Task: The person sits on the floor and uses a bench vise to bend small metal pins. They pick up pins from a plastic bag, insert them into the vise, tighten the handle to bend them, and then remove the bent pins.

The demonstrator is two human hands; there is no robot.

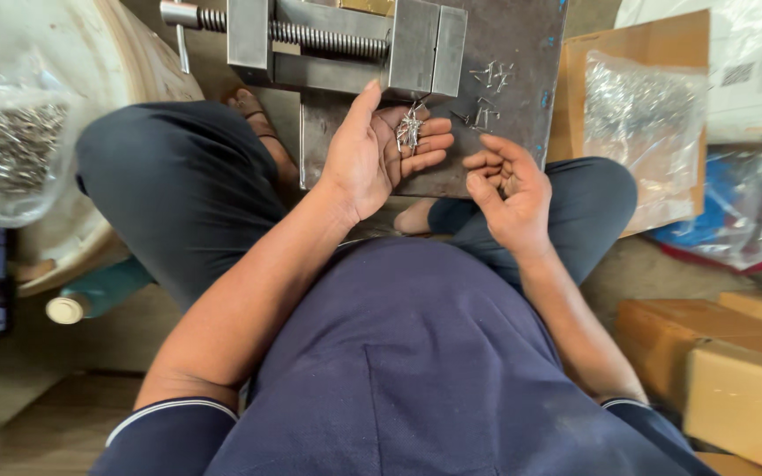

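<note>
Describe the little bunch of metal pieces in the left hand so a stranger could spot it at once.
Start at the grey steel vise bolted to the dark metal plate ahead of the seated person's knees. Just below its jaw block the left hand lies palm up, with the bunch of small silvery metal pieces on its fingers. Unlike the loose pieces scattered on the plate, it is clustered in the hand.

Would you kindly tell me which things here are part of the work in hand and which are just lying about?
In use:
left hand cupping small metal clips
right hand
loose clips on the metal plate
vise

Lying about:
cardboard boxes
plastic bags of metal parts
bottle
</note>
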